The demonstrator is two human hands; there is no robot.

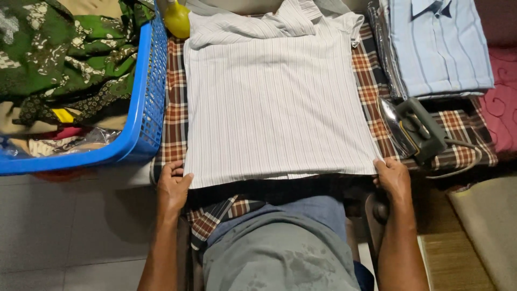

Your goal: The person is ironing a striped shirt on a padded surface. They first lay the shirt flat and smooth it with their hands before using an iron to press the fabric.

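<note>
Left hand (173, 186) pinches the shirt (277, 102) at 7 o'clock; right hand (393, 178) pinches it at 5. Iron (412, 129) sits at 3.

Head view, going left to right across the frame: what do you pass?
Blue laundry basket → left hand → white striped shirt → right hand → iron → folded light-blue shirt.

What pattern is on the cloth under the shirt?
Red, white and dark plaid cloth, seen in the head view.
</note>
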